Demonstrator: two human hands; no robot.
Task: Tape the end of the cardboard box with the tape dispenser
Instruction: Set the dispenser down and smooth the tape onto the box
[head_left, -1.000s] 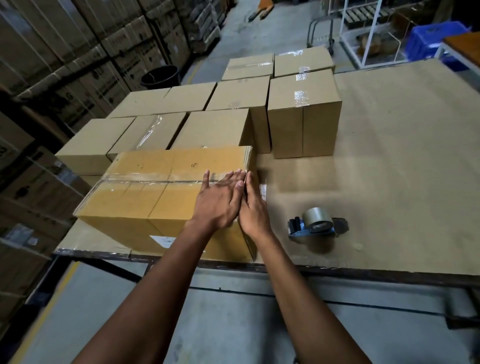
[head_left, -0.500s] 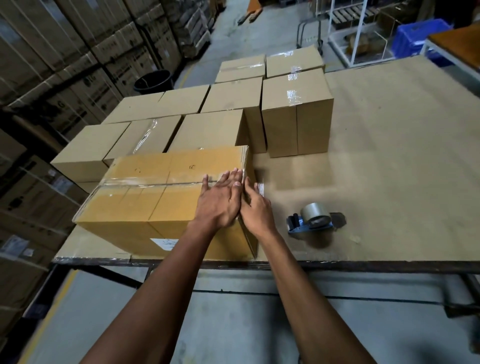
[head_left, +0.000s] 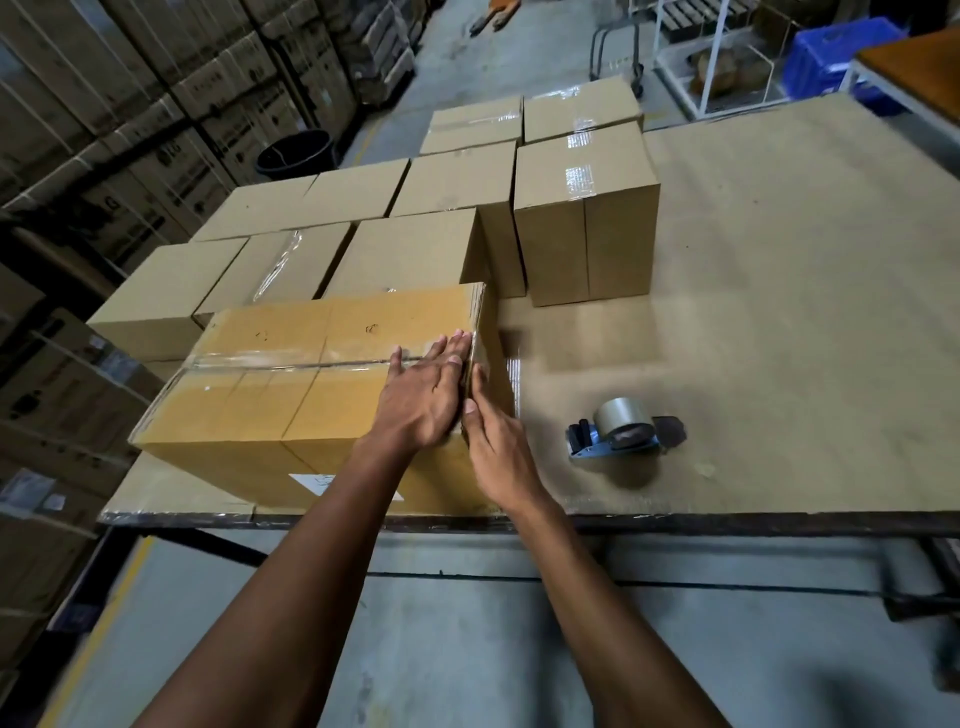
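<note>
Cardboard box (head_left: 270, 400) at 9 o'clock of the table (head_left: 779, 332), along its near edge, clear tape down the top seam and over the right end. Left hand (head_left: 421, 400) flat on the box top at its right end, fingers straight and together, gripping nothing; right hand (head_left: 498, 447) flat against the right end face, fingers extended, gripping nothing. Tape dispenser (head_left: 621, 428) on the table at 3 o'clock of the hands, apart from them.

counter (head_left: 779, 338): brown board top, dark near edge
sealed boxes (head_left: 582, 208): plain cardboard, clustered far left on counter, touching
black bin (head_left: 296, 153): on floor, far left
stacked cartons (head_left: 130, 104): wall along left
blue crate (head_left: 841, 49): far right
white rack (head_left: 711, 57): far, beside crate
</note>
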